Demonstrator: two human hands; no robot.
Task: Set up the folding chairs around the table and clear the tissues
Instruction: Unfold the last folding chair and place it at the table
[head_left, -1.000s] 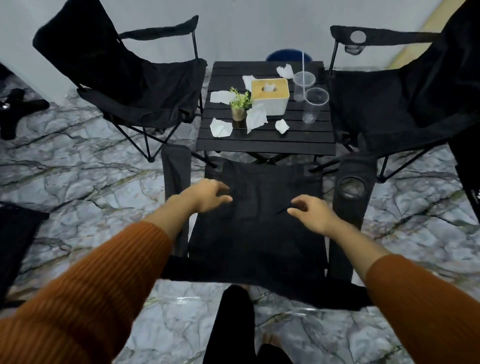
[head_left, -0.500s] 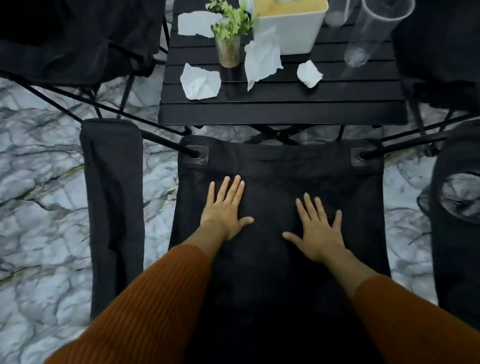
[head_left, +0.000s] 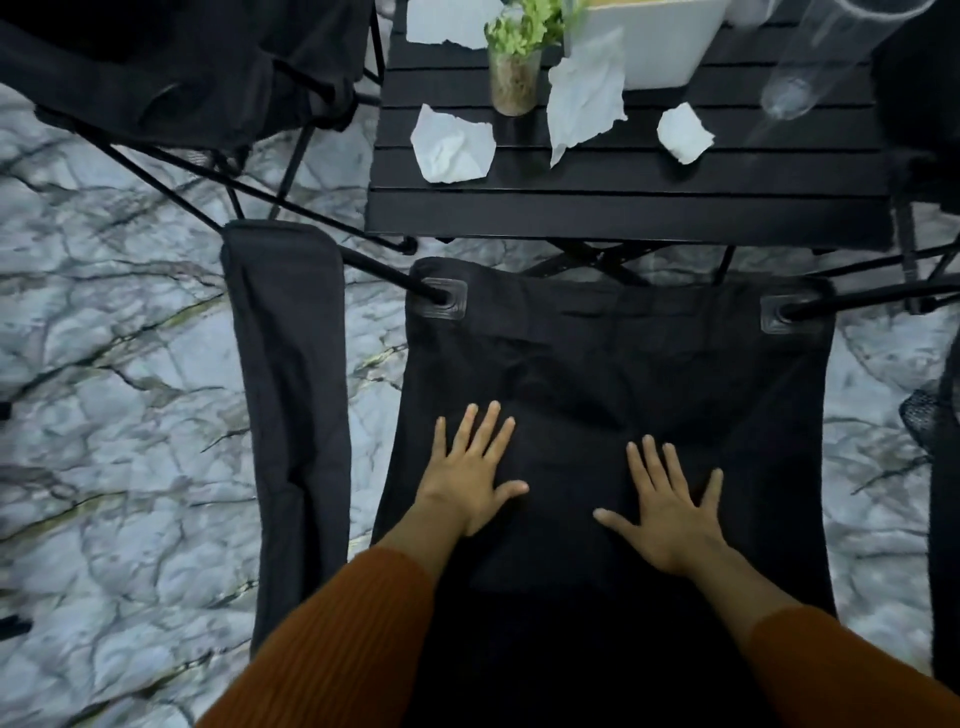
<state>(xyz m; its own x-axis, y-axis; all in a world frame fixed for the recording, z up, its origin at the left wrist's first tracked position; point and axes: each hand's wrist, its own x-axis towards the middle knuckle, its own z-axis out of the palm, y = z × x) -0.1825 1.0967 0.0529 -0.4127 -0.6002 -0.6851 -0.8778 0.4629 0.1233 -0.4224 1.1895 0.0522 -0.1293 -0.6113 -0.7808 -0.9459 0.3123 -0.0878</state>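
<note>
Presses folding chair seat (head_left: 597, 364) with left hand (head_left: 470, 475) and right hand (head_left: 670, 512), fingers spread flat. Leaves tissues (head_left: 452, 148) on tabletop (head_left: 623, 213) beyond the hands. Risks skidding chair into it by leaning hard.

I see left hand (head_left: 467, 478) and right hand (head_left: 670, 514) flat on chair seat (head_left: 623, 364), just before worktop (head_left: 623, 213). On worktop: tissues (head_left: 452, 145), plant (head_left: 514, 83), box (head_left: 660, 47), cup (head_left: 789, 78). Left of worktop: second chair (head_left: 182, 67).

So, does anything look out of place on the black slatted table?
Yes: crumpled white tissues lie scattered as litter on the black slatted table, around the small green potted plant. Nothing looks spilled or damaged.
</note>
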